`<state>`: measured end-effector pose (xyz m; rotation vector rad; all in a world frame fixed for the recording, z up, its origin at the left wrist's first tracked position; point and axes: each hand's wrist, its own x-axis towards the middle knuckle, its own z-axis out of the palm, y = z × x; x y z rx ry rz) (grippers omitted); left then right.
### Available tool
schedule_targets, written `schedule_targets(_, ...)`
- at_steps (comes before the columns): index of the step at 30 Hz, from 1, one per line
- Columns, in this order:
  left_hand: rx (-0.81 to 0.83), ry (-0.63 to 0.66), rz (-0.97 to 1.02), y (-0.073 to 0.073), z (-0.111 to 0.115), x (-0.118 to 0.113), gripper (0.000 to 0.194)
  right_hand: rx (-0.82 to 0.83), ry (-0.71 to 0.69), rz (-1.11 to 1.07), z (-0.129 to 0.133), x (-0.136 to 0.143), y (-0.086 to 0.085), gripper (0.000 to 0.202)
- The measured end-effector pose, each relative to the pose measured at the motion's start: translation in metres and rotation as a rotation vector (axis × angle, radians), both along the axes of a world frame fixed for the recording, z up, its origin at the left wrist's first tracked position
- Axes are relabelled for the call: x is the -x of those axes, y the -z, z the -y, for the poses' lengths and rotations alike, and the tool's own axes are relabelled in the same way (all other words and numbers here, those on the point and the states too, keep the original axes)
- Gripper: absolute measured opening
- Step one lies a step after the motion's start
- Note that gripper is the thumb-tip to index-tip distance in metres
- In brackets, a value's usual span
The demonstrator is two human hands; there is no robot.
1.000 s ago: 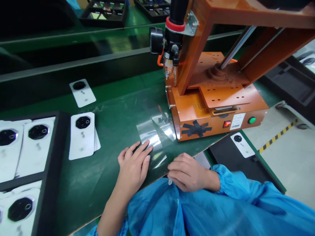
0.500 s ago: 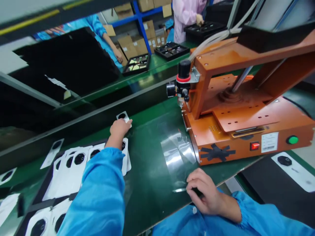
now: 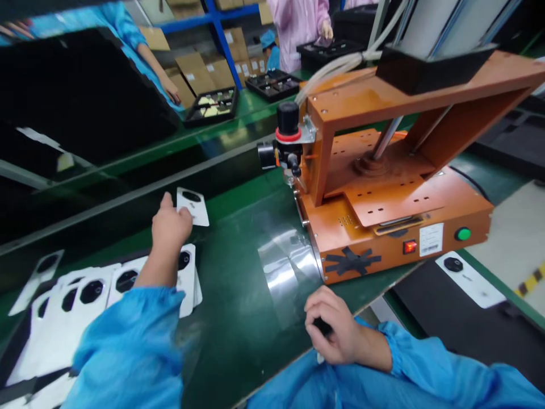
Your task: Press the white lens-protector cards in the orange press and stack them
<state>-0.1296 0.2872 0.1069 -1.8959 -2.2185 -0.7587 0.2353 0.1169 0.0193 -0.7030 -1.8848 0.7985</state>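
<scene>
A white panel with a black round patch [image 3: 200, 215] leans by the ledge at the back of the green table. Just left of it is my left hand [image 3: 170, 228], its index finger raised and thumb apart, holding nothing; the thumb is at the panel's edge. Near the table's front edge, my right hand [image 3: 331, 326] is curled into a ring, thumb close to the fingertips, with nothing visible inside. More white panels [image 3: 55, 335] lie overlapped in a black tray on the left, and a few [image 3: 187, 289] sit beside my left forearm.
An orange press machine [image 3: 340, 227] fills the right side. Clear film [image 3: 285, 264] lies against its left base. One white panel [image 3: 470, 281] rests on a black surface [image 3: 451, 335] at the right. Behind the ledge are black trays [image 3: 213, 108] and people in blue and pink clothing.
The view has shifted right. My left hand has come off the leaning panel, which it was touching, and its fingers have spread. My right hand remains curled near the table edge.
</scene>
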Motion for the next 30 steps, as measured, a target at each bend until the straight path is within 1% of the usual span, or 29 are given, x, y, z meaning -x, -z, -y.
schedule_targets(1, 0.022, -0.032, 0.017, -0.002, 0.029, -0.012, 0.055, 0.052, -0.001, -0.024, 0.001, 0.000, -0.003, 0.009)
schedule_targets(2, 0.059, -0.079, 0.059, -0.003, 0.062, -0.026, 0.051, 0.114, -0.004, -0.053, 0.002, 0.001, -0.007, 0.005)
schedule_targets(3, 0.105, -0.088, 0.122, -0.002, 0.097, -0.042, 0.044, 0.182, -0.014, -0.085, 0.003, 0.003, -0.012, 0.003)
schedule_targets(4, 0.143, -0.109, 0.216, 0.001, 0.132, -0.059, 0.041, 0.255, -0.026, -0.118, 0.004, 0.007, -0.018, 0.004)
schedule_targets(5, 0.177, -0.148, 0.328, 0.008, 0.166, -0.077, 0.042, 0.329, -0.043, -0.148, 0.004, 0.012, -0.023, 0.007)
schedule_targets(6, 0.215, -0.212, 0.421, 0.017, 0.197, -0.094, 0.042, 0.402, -0.065, -0.170, 0.004, 0.018, -0.027, 0.010)
schedule_targets(7, 0.231, -0.243, 0.491, 0.029, 0.223, -0.111, 0.042, 0.470, -0.087, -0.182, 0.001, 0.025, -0.031, 0.012)
schedule_targets(8, 0.217, -0.244, 0.543, 0.041, 0.245, -0.125, 0.043, 0.531, -0.110, -0.180, -0.003, 0.033, -0.034, 0.013)
schedule_targets(9, 0.218, -0.214, 0.580, 0.053, 0.262, -0.139, 0.044, 0.580, -0.129, -0.162, -0.009, 0.041, -0.035, 0.013)
schedule_targets(10, 0.229, -0.163, 0.603, 0.063, 0.274, -0.150, 0.046, 0.612, -0.141, -0.132, -0.016, 0.050, -0.035, 0.012)
schedule_targets(12, 0.279, -0.055, 0.596, 0.077, 0.288, -0.164, 0.053, 0.620, -0.126, -0.070, -0.035, 0.064, -0.033, 0.011)
schedule_targets(13, 0.318, -0.019, 0.563, 0.079, 0.291, -0.167, 0.058, 0.600, -0.099, -0.042, -0.044, 0.070, -0.030, 0.012)
schedule_targets(15, 0.374, -0.006, 0.422, 0.081, 0.293, -0.165, 0.069, 0.536, -0.029, -0.004, -0.061, 0.079, -0.027, 0.014)
schedule_targets(17, 0.325, -0.004, 0.224, 0.081, 0.292, -0.157, 0.075, 0.485, 0.028, 0.022, -0.074, 0.085, -0.025, 0.014)
schedule_targets(19, 0.195, 0.045, 0.045, 0.083, 0.291, -0.149, 0.069, 0.455, 0.061, 0.045, -0.080, 0.088, -0.024, 0.014)
schedule_targets(21, 0.098, 0.136, -0.055, 0.087, 0.288, -0.147, 0.057, 0.441, 0.073, 0.080, -0.080, 0.092, -0.024, 0.014)
schedule_targets(23, 0.073, 0.187, -0.081, 0.092, 0.286, -0.150, 0.051, 0.433, 0.081, 0.141, -0.076, 0.096, -0.025, 0.012)
schedule_targets(27, 0.039, 0.154, -0.076, 0.102, 0.282, -0.159, 0.052, 0.404, 0.076, 0.304, -0.060, 0.108, -0.029, 0.011)
schedule_targets(30, 0.012, 0.150, -0.086, 0.105, 0.280, -0.159, 0.054, 0.371, 0.031, 0.401, -0.050, 0.117, -0.029, 0.012)
